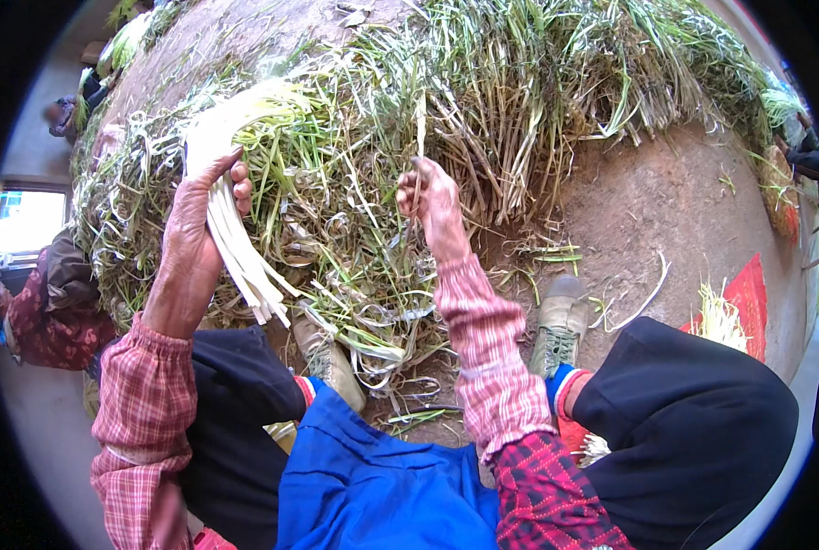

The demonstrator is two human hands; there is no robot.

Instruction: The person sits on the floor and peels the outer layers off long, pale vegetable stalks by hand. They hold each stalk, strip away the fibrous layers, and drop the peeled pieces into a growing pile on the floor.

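Observation:
My left hand (210, 206) is closed round a bundle of long pale stalks (244, 268), their white ends hanging toward my lap and their yellow-green leafy tops (276, 101) lying over the heap. A little to the right, my right hand (425, 194) has its fingers pinched on a thin pale strand (420, 124) that rises above them. Beneath both hands spreads a tangled heap of green leaves and dry stems (341, 229), with loose strips lying around my shoes.
More bunched stalks (547, 82) lie across the top. At right, pale stalks (717, 321) rest by red material (749, 289) on the dirt floor (648, 211). A person in patterned clothing (38, 321) is at far left, another (59, 117) farther back. My knees and blue cloth (373, 495) fill the bottom.

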